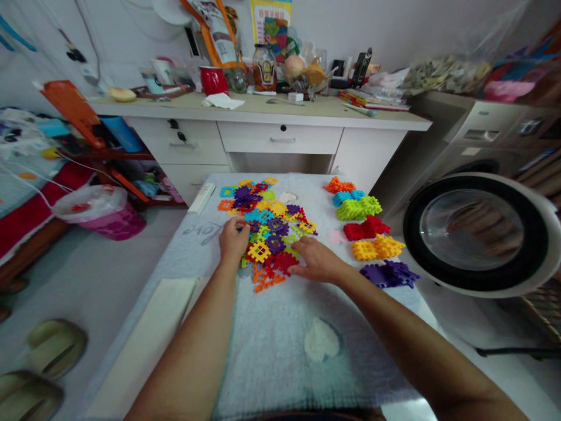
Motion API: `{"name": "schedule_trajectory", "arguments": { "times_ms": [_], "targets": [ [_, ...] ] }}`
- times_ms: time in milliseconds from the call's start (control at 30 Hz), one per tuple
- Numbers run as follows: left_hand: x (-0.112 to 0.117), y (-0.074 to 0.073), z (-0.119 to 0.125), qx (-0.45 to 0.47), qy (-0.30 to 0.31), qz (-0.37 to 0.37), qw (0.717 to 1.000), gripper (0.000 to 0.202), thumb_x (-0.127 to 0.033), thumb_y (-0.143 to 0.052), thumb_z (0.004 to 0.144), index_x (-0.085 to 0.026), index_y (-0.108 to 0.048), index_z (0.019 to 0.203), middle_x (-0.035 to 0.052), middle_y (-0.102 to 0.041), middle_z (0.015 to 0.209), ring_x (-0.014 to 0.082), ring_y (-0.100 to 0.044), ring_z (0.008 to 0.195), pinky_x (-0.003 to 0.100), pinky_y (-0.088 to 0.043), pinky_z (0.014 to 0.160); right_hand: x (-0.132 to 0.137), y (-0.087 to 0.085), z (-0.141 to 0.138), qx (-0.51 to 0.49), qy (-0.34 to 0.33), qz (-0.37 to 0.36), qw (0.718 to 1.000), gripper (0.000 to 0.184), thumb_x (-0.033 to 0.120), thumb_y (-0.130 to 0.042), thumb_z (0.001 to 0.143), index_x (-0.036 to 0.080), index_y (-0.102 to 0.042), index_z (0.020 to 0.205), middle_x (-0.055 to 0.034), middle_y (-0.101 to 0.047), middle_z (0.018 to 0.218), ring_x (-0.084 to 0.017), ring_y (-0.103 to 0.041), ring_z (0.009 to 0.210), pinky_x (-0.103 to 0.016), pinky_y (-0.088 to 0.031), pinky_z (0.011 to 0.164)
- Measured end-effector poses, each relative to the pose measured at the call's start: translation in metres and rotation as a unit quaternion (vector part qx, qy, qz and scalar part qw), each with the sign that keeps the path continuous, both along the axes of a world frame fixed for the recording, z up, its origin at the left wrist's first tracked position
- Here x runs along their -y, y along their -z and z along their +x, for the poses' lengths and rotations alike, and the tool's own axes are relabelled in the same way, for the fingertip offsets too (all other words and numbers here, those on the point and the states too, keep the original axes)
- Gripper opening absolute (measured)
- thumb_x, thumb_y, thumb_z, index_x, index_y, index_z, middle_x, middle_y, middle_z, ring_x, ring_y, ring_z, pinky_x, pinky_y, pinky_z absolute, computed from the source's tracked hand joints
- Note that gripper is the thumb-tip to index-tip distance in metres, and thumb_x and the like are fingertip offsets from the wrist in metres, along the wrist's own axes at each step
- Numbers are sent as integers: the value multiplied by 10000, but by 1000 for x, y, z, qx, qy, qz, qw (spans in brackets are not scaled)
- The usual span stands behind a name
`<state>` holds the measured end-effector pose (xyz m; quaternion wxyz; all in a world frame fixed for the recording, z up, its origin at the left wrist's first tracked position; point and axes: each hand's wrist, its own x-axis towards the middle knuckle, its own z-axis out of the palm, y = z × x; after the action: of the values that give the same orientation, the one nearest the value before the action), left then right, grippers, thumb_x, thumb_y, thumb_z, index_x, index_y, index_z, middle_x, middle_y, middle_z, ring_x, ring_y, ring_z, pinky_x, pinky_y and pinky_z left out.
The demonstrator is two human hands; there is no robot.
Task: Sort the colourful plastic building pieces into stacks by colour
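A mixed pile of interlocking plastic building pieces (275, 227) in several colours lies on the cloth-covered table. At its left edge my left hand (233, 238) is closed, fingers curled in; a dark bit shows by the fingertips, too small to name. On the pile's right side rests my right hand (316, 258), thumb and fingers apart, touching or just above the red pieces (281, 263). Orange pieces (267, 279) lie at the near end. To the right stand rows sorted by colour: orange (339, 185), blue (347, 197), green (359, 207), red (367, 228), yellow (377, 248) and purple (390, 274).
A white strip-shaped object (201, 199) lies at the table's far left corner. Behind stands a white desk (280, 138) with jars and clutter on top. An open washing machine door (475, 234) juts out at right. A pink bin (105, 216) and slippers (56, 348) are left.
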<state>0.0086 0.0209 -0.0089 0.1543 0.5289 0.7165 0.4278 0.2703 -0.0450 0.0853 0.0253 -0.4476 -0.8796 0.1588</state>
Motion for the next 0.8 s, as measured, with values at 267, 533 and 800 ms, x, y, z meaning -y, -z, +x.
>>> {"name": "schedule_trajectory", "arguments": {
  "times_ms": [267, 533, 800],
  "targets": [
    [1, -4, 2, 21, -8, 3, 1000, 264, -288, -599, 812, -236, -642, 1068, 33, -708, 1139, 176, -682, 999, 321, -493, 965, 11, 23, -19, -32, 43, 14, 998, 430, 320, -694, 797, 144, -640, 1186, -132, -594, 1128, -254, -571, 1053, -361, -456, 973],
    [1, -2, 1, 21, -5, 11, 1000, 267, -285, -595, 812, -227, -645, 1068, 36, -710, 1130, 172, -684, 980, 314, -492, 958, 12, 23, -18, -29, 54, 21, 998, 492, 378, -671, 834, 125, -627, 1254, -140, -611, 1134, -266, -560, 1064, -370, -446, 972],
    [0, 0, 0, 19, -6, 13, 1000, 269, -295, -594, 819, -230, -643, 1075, 37, -704, 1146, 169, -682, 975, 316, -491, 962, 15, 23, -25, -1, 71, 46, 996, 386, 309, -666, 807, 160, -650, 1162, -132, -607, 1106, -266, -556, 1033, -370, -453, 940]
  ]
}}
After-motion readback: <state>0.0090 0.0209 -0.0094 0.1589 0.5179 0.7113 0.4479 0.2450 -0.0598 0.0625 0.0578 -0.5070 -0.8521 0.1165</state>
